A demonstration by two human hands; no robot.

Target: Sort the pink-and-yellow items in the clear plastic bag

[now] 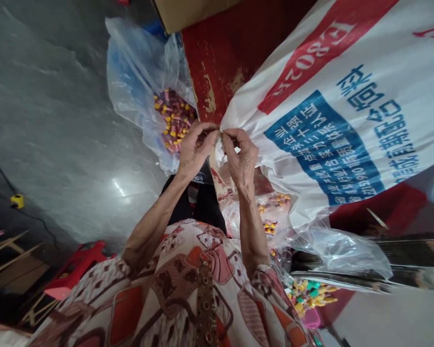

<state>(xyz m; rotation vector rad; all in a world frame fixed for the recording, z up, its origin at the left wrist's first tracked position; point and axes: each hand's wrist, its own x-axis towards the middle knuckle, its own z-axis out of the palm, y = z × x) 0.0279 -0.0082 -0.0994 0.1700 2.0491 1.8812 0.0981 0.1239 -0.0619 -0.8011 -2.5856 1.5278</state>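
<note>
A large white woven sack [296, 82] with red and blue print spreads over the right side, and its gathered corner comes to a point at my fingertips. My left hand [195, 148] pinches at that corner from the left, thumb and forefinger together. From the other side my right hand [241, 155] pinches the same spot, its fingertips almost touching the left ones. A fine thread may run there, but it is too small to make out. Just beyond my left hand, a clear plastic bag [133, 72] holds many small pink pieces with yellow caps [175, 120].
The sack lies on a worn red table [210, 62], with a cardboard box [191, 12] at its far end. More plastic-bagged pieces [271, 226] sit near my right forearm. Yellow and green pieces [313, 291] lie lower right. A red stool [75, 270] stands on the grey floor [65, 106].
</note>
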